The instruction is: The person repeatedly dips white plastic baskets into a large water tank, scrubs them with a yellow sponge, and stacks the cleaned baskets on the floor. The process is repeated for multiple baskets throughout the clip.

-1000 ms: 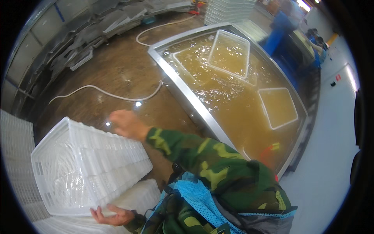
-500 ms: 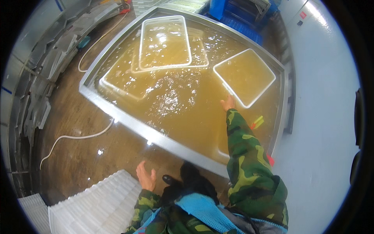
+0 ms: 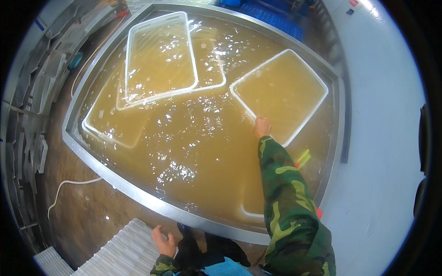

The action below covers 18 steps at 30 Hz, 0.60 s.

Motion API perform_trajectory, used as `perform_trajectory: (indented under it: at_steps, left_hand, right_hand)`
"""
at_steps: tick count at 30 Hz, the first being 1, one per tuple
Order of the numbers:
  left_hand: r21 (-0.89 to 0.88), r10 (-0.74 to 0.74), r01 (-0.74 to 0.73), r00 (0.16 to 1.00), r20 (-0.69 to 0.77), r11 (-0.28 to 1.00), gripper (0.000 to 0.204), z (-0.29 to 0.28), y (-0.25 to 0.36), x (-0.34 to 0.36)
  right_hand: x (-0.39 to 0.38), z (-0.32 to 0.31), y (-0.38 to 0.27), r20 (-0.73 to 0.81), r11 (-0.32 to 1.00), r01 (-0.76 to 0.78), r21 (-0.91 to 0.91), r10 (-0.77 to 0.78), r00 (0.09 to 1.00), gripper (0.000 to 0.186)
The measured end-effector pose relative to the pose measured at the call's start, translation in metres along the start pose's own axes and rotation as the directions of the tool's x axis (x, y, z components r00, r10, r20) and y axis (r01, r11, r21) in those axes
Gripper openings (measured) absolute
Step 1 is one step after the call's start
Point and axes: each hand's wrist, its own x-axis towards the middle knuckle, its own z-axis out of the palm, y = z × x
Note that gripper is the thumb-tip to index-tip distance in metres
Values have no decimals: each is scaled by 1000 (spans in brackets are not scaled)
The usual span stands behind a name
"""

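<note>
A white rectangular tray [image 3: 260,68] lies in murky yellow-brown water at the right of a metal tank [image 3: 138,192]. My right hand [image 3: 262,127] is closed on its near-left rim, the arm stretched over the water in a camouflage sleeve. Down by the tank's front edge, my left hand [image 3: 164,241] hangs with fingers apart, holding nothing. Nearest to it is a stack of white ribbed trays [image 3: 124,250] on the floor side. Further white trays [image 3: 192,50] overlap at the tank's far left, partly under water.
A yellow-green and red object [image 3: 302,158] pokes up beside my right sleeve. A pale hose [image 3: 73,182] runs along the wet floor at left. Blue plastic grating [image 3: 271,19] lies beyond the tank. A white wall [image 3: 382,138] borders the right side.
My right hand has gone from beside the tray's rim to gripping it. The view has shifted closer over the tank. My left hand stays low and empty.
</note>
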Motion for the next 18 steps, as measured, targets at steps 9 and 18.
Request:
perform_trajectory:
  at_steps: [9,18]
  left_hand:
    - [-109,157,-153,987,34,982,44,-19,15,27]
    - [-162,307,-305,952,-12,939,45,-51,0,50]
  right_hand:
    - [-103,-55,-8,-115,947,249,203,-229,967,28]
    - [-239,-163,-42,45,954,233,187,-245,968,41]
